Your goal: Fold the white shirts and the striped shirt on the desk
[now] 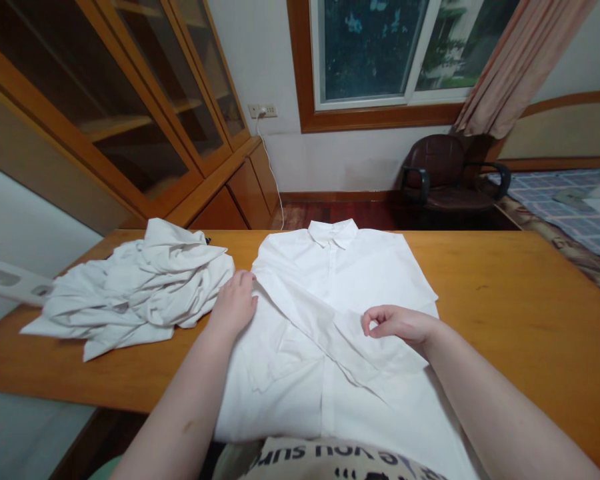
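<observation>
A white button-front shirt (295,260) lies on the table with its collar at the far edge. One of its sleeves (307,320) is folded slantwise across the front, toward the lower right. My left hand (236,303) rests on the shirt's left edge by the fold, thumb apart from the fingers. Over the right half of the front, my right hand (397,323) has thumb and forefinger pinched together at the loose sleeve cloth. Exactly how much cloth is between those fingertips is hard to see.
A crumpled heap of white cloth (140,287) lies left on the wooden table (510,300). At far left is a pale, slotted object (15,280). Beyond the table stand a glass-doored cabinet (195,160), a dark armchair (443,173) and a bed (570,200).
</observation>
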Demonstrator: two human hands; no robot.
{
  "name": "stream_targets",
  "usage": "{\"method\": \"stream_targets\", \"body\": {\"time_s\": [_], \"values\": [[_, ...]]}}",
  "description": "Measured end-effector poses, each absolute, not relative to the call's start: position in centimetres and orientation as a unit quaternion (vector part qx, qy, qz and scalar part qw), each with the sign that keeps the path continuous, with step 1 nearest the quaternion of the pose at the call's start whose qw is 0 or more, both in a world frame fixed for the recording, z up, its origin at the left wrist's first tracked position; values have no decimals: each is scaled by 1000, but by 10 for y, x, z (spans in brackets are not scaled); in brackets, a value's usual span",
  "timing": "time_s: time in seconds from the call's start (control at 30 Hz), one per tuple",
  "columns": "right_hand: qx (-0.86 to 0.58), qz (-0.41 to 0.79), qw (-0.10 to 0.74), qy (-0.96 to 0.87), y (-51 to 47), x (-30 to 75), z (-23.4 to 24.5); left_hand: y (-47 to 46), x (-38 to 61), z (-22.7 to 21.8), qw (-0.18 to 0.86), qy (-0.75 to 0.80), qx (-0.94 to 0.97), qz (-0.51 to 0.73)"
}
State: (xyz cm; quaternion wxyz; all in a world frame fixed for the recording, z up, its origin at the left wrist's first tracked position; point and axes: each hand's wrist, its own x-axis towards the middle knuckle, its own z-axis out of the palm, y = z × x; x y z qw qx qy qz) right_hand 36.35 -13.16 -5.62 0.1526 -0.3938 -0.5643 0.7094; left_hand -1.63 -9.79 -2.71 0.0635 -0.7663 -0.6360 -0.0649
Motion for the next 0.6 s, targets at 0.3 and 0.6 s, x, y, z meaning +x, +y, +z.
{"method": "stream_targets", "body": {"time_s": [0.3, 0.6], "values": [[-374, 762, 160, -504, -128, 377, -53, -92, -35, -37, -74, -571, -811, -104], [-448, 640, -18, -624, -130, 369, -51, -90, -37, -26, -139, -588, -797, 22]]}}
